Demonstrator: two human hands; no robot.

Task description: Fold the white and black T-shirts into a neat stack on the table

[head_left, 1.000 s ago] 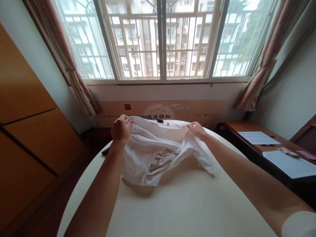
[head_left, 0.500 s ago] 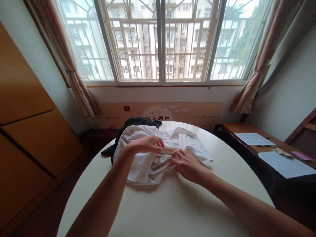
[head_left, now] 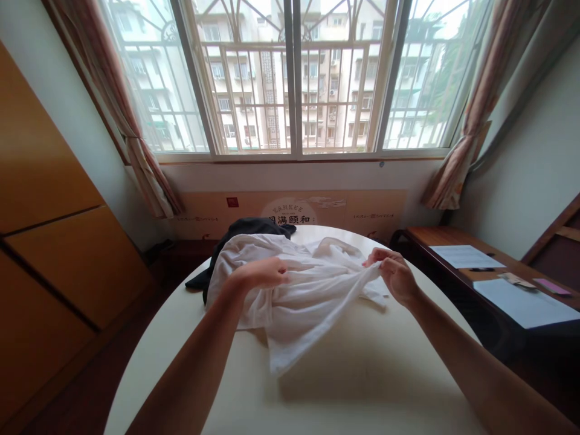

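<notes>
Two bare hands are working over one rumpled white garment (head_left: pixel 301 296). The person's left hand (head_left: pixel 259 273) and right hand (head_left: pixel 393 275) are both clamped on it, well apart from each other. The left hand curls over a fold near the garment's upper left, while the right hand pinches an edge out to the right, lifted off the surface. The cloth is so bunched that I can't be sure of its cut, though it looks like a thin shirt. Its long axis runs side to side between the hands, and one loose corner points down toward the person, its tip reaching the round worktop (head_left: pixel 376 368).

The garment sits on the far half of that worktop, partly over one dark garment (head_left: pixel 247 228), which shows beyond it and hangs toward the left edge. In the earlier view, the hands were close together on the middle of the white cloth, which lay lower and flatter. Now they have drawn apart and raised it.

To the right stands one wooden desk (head_left: pixel 435 232) carrying two sheets of paper (head_left: pixel 466 256), a pen (head_left: pixel 481 269) and a pink card (head_left: pixel 551 286). Beyond the worktop is a barred window (head_left: pixel 290 78) with two curtains (head_left: pixel 466 151).
</notes>
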